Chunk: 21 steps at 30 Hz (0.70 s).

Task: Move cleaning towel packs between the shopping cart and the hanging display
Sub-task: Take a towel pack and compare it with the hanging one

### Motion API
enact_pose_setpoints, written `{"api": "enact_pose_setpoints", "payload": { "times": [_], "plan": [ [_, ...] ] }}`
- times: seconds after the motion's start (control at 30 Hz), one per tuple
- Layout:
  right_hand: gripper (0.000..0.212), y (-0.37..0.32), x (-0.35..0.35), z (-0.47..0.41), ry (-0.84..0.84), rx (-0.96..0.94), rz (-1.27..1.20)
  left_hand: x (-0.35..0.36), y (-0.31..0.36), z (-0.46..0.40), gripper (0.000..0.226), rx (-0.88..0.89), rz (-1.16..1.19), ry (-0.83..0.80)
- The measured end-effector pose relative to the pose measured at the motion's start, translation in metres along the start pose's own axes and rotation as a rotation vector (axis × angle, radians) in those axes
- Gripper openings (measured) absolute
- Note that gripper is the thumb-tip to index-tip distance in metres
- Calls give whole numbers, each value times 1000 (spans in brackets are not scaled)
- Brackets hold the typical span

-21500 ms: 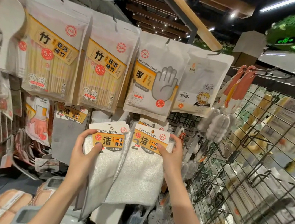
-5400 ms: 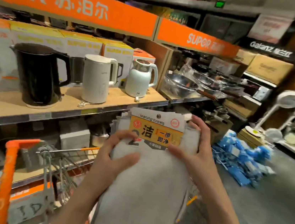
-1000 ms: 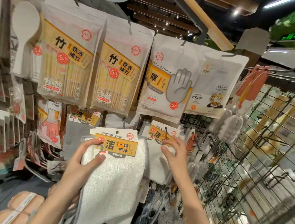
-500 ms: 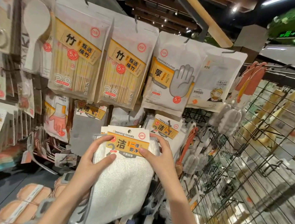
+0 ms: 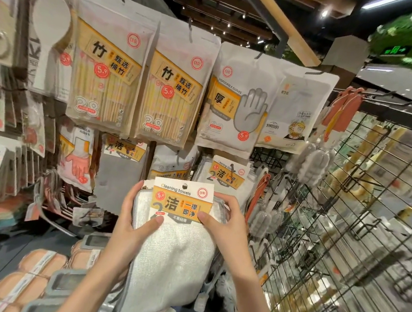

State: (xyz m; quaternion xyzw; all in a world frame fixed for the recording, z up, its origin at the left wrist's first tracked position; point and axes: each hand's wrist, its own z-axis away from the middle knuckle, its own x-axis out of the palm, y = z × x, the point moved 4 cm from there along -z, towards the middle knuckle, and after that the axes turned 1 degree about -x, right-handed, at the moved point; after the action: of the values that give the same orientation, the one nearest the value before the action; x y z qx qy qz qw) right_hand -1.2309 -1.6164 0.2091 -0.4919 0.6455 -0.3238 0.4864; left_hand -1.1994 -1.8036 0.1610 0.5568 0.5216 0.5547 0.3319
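Note:
A stack of white cleaning towel packs with an orange "Cleaning towels" header card is held in front of the hanging display. My left hand grips its left edge, thumb on the front. My right hand holds the right edge, thumb pressed on the card. Just above and behind, another cleaning towel pack hangs on a hook of the display. The shopping cart is out of view.
Bamboo chopstick packs, disposable glove packs and a grey cloth pack hang above and to the left. A black wire grid rack with brushes stands right. Orange sponges lie on the shelf below.
The view has shifted left and down. Both hands have drawn the towel stack slightly lower and closer together under the hanging pack; my right hand, free a second ago, now holds the stack.

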Motion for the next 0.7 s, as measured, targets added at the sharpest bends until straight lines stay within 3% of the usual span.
{"api": "enact_pose_setpoints", "payload": {
  "times": [0.17, 0.4, 0.7],
  "plan": [
    [39, -1, 2, 5, -11, 4, -40, 4, -5, 1, 78, -3, 34, 15],
    [49, -3, 2, 1, 49, 22, -67, 6, 0, 3, 47, -19, 55, 7],
    [40, -5, -12, -6, 95, 4, -120, 1, -1, 0, 44, -44, 81, 1]
  ]
}}
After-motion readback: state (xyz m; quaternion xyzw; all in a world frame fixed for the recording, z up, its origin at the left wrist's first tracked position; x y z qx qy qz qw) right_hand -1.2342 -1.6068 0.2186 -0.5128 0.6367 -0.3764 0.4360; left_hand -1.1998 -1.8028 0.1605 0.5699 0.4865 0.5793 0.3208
